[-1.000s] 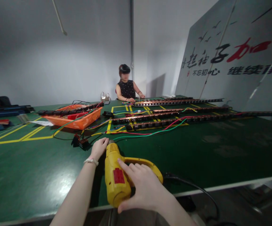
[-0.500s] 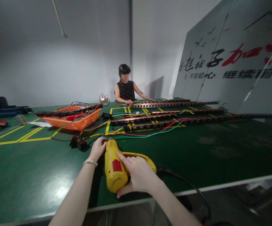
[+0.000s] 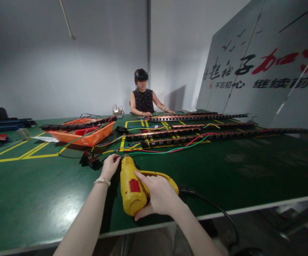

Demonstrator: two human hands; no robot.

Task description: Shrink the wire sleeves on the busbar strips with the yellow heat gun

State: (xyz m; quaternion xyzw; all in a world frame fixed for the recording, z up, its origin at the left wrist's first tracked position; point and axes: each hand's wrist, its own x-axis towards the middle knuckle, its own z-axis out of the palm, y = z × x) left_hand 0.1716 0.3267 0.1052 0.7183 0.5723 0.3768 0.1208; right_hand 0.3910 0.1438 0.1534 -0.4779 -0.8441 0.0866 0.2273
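Observation:
My right hand [image 3: 160,195] is wrapped round a yellow heat gun [image 3: 133,202] with a red label. The gun's metal nozzle points away from me, close to the fingertips of my left hand [image 3: 111,166]. Those fingers are pinched together at the near ends of thin wires [image 3: 167,152], one red and one green, which run off to the right across the table. What exactly sits between the fingertips is too small to see. Just left of that hand lies a black connector [image 3: 90,160] with yellow leads.
Long black strips with copper-coloured parts [image 3: 175,141] lie across the green table [image 3: 223,177]. An orange basket [image 3: 90,139] stands at the left with another strip across it. A black power cord [image 3: 209,199] trails over the front edge. Opposite sits a co-worker [image 3: 143,99].
The heat gun and my right hand have shifted slightly right, and the nozzle shows a little farther from my left fingertips. My left hand stays pinched in nearly the same place.

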